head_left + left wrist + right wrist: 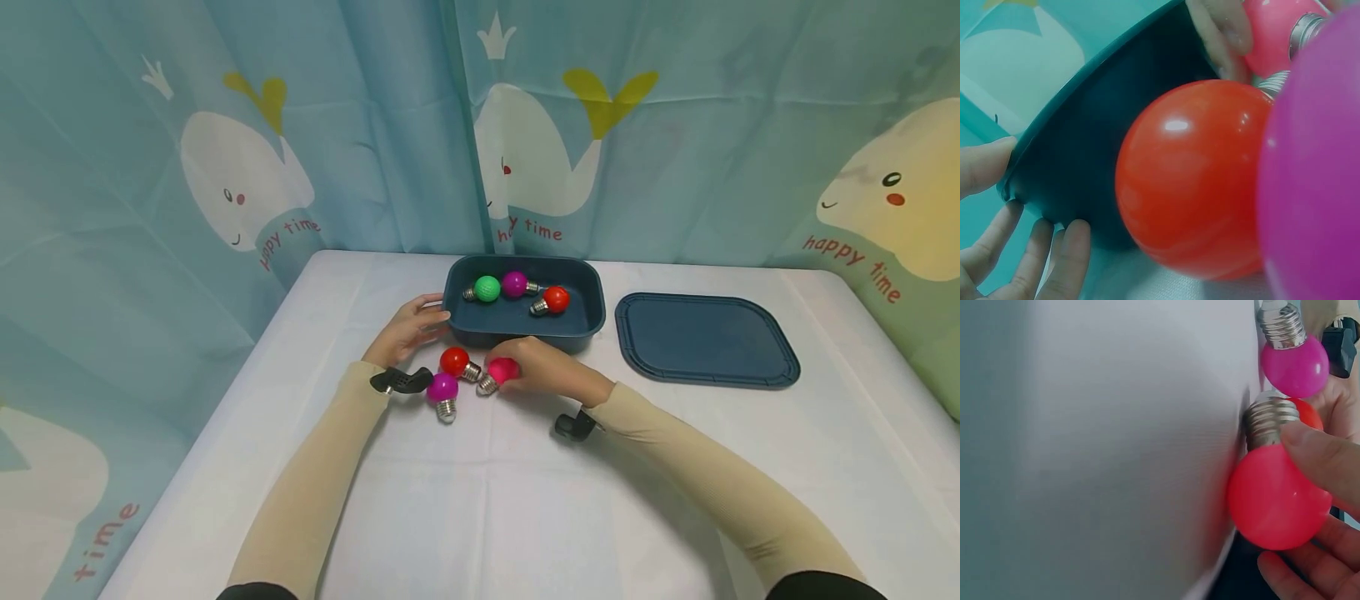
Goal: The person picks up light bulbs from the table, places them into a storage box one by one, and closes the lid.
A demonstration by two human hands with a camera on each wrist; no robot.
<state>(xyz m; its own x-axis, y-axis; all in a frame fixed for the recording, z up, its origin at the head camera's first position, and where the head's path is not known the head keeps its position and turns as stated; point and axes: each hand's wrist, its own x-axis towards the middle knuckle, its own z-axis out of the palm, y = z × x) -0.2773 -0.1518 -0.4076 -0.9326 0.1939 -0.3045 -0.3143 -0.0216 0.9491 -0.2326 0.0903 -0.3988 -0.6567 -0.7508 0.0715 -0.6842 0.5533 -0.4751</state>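
Note:
My right hand (536,367) pinches a pink light bulb (1280,500) between thumb and fingers, just in front of the dark blue bin (525,332). The bulb's silver screw base (487,385) points to the near left. My left hand (408,331) touches the bin's left end, thumb at the rim and fingertips against the outer wall, as the left wrist view shows. Between the hands a red bulb (453,362) and a purple bulb (442,388) lie on the white cloth. Inside the bin are a green bulb (487,289), another purple bulb (514,284) and another red bulb (557,299).
A flat dark blue lid (705,340) lies on the table (480,517) to the right of the bin. A light blue curtain (405,125) with whale prints hangs behind the table and along its left side.

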